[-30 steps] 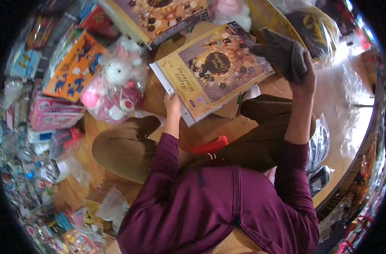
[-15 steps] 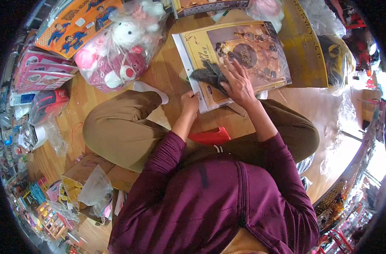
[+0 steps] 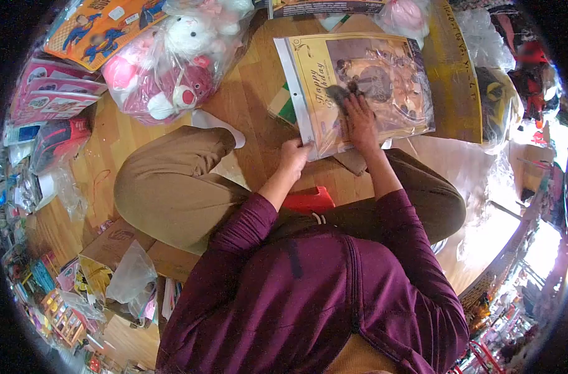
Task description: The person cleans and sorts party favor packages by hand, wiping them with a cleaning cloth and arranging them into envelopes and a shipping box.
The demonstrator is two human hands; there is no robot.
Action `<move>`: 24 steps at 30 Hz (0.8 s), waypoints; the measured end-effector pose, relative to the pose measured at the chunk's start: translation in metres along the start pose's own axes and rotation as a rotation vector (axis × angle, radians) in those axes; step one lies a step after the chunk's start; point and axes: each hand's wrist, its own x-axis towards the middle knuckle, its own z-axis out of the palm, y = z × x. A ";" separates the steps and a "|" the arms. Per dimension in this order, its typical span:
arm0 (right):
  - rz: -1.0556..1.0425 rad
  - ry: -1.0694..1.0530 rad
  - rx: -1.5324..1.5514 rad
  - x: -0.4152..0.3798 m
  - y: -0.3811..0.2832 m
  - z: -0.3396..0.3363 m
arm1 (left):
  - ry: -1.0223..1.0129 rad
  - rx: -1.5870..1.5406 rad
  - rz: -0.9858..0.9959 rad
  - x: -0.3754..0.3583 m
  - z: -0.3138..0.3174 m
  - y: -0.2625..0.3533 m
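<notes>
A flat, clear-plastic-wrapped "Happy Birthday" packet (image 3: 315,118) with a gold printed front lies slightly turned in front of my crossed legs. My left hand (image 3: 294,157) is closed on its lower left corner, along the white edge strip. Over the middle of the packet, my right hand (image 3: 361,124) presses a dark grey cloth (image 3: 340,95) against the plastic. Part of the cloth is hidden under the fingers and slightly blurred. A red plastic object (image 3: 310,199) lies between my legs, its lower part covered.
Bagged plush toys (image 3: 190,75) sit at the upper left beside Superman sheets (image 3: 97,37) and pink packets (image 3: 56,96). A yellow-taped cardboard piece (image 3: 463,93) stands at the right. An open cardboard box (image 3: 119,246) is by my left knee. Crowded goods line both sides.
The cloth under my right hand has slid right, off the packet's left side towards its middle. The packet and my left hand appear shifted slightly right, while the whole view has moved a little.
</notes>
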 end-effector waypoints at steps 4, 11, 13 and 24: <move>-0.037 0.131 0.163 0.001 0.029 0.007 | -0.124 0.062 -0.061 -0.013 0.013 0.000; -0.102 -0.038 0.509 -0.017 -0.048 -0.017 | -0.115 -0.455 -0.293 -0.029 0.018 -0.019; -0.482 -0.320 0.446 -0.026 -0.062 -0.012 | 0.000 -0.521 -0.148 -0.036 0.024 -0.003; -0.555 -0.417 -0.039 0.012 -0.082 0.006 | -0.109 -0.107 -0.263 -0.032 0.011 -0.005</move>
